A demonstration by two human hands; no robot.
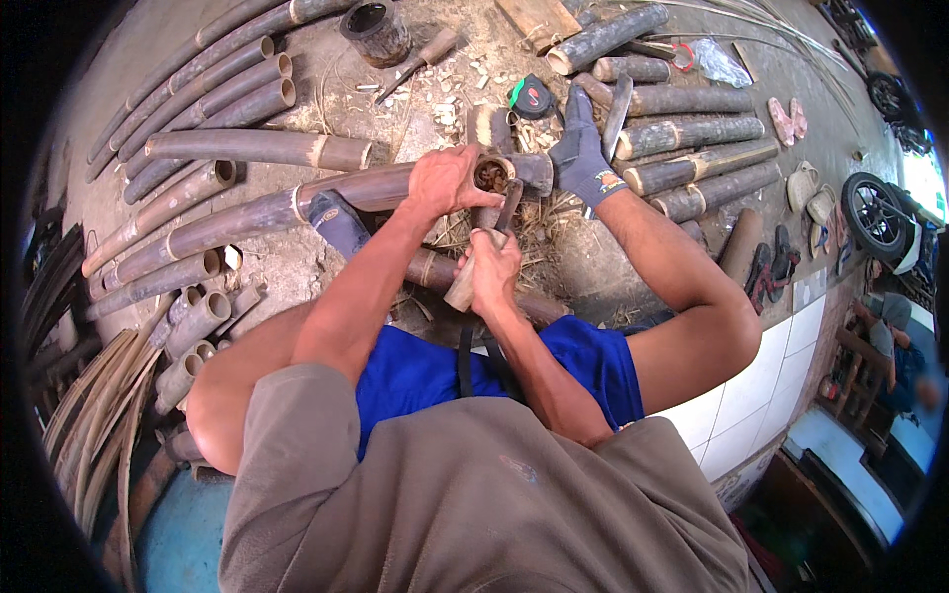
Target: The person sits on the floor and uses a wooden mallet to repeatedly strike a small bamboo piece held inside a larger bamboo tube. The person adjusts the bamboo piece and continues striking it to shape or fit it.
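A long brown bamboo pole [341, 188] lies crosswise in front of me. Near its right end is a round opening [491, 178] with brown shavings inside. My left hand [445, 183] is closed over the pole just left of this opening, its thumb reaching along the near rim. In my right hand [491, 269] is a wooden-handled blade [511, 205], gripped by its pale handle. The blade points up to the near right rim of the opening; whether its tip touches cannot be made out. My socked feet rest on either side, the right one by the pole's end.
Bamboo poles [213, 109] lie at the left, shorter bamboo pieces [692, 133] at the right. Beyond the pole are a tape measure [532, 97], a wooden-handled tool [420, 64], a dark pot [376, 35] and wood chips. A long blade [619, 114] lies beside my right foot.
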